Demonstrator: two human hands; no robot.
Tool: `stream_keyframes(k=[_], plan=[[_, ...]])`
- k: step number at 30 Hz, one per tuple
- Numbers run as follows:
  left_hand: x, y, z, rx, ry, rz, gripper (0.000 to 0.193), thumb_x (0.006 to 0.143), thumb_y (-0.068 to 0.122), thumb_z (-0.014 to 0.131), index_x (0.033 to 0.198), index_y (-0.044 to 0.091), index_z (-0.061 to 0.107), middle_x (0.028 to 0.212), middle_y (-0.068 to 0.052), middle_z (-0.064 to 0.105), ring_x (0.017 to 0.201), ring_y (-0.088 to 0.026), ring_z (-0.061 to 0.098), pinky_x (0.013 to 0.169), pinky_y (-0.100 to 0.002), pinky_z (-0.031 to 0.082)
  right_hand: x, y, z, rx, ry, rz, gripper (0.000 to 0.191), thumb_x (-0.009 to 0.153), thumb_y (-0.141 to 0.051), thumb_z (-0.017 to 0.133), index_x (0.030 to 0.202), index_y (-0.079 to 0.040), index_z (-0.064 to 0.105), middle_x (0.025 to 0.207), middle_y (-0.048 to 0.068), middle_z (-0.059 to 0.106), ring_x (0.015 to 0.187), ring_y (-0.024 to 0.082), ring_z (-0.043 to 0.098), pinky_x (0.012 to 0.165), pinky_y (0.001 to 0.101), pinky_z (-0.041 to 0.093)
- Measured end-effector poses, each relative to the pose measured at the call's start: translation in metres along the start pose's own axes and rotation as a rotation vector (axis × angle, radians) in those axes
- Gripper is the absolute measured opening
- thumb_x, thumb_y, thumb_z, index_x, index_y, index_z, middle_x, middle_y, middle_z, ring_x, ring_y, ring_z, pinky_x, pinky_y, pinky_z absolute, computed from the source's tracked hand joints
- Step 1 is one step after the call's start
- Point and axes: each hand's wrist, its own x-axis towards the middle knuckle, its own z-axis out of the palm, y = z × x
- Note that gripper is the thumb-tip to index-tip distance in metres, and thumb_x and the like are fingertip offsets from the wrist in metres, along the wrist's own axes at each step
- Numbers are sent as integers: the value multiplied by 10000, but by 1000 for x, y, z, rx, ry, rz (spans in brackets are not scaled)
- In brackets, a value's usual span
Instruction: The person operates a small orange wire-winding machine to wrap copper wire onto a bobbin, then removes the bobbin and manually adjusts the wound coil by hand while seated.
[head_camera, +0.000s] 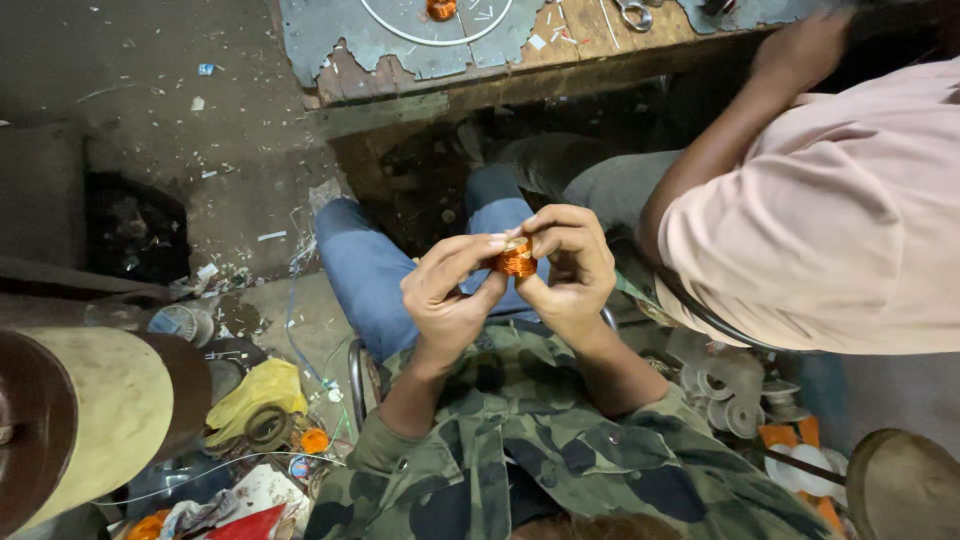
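One copper coil, two hands

One small copper wire coil (517, 260) sits pinched between both hands above the lap. The left hand (447, 292) curls around it from below, thumb up; the right hand (568, 268) closes its fingertips on the top. One pair of scissors (633, 14) lies on the desk (580, 45).

From my seat the head view is dim and warm, lit softly from above. The floor (180, 110) at upper left sinks into murk, and the gap under the bench (560, 50) is near black. The pink shirt (840, 220) is the brightest patch, without glare. The middle is fairly sharp; the edges bow and soften, with the cream drum (95, 420) at left blurred.
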Motion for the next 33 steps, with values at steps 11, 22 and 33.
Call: stream_keyframes(k=[11,22,33], plan=[[1,0,-1,75,-14,7,352,795,-108,805,1115,23,736,1110,-110,753,1007,-207,759,897,-296,604,2,0,2,-46,2,-28,357,791,189,742,1022,4,542,1233,137,524,1132,235,671,1033,381,607],[-1,-8,-8,21,-55,9,345,835,-110,814,1142,10,715,1143,-124,740,1076,-240,760,916,-290,621,-4,7,4,-38,-1,-17,347,818,179,722,1029,-2,514,1263,133,506,1147,251,664,1022,390,600],[4,-14,-14,129,-17,24,363,820,-84,822,1147,38,722,1121,-123,742,1045,-222,763,926,-315,632,5,25,15,52,44,-21,348,817,95,766,1028,-1,507,1232,138,522,1091,241,679,1016,407,612]])
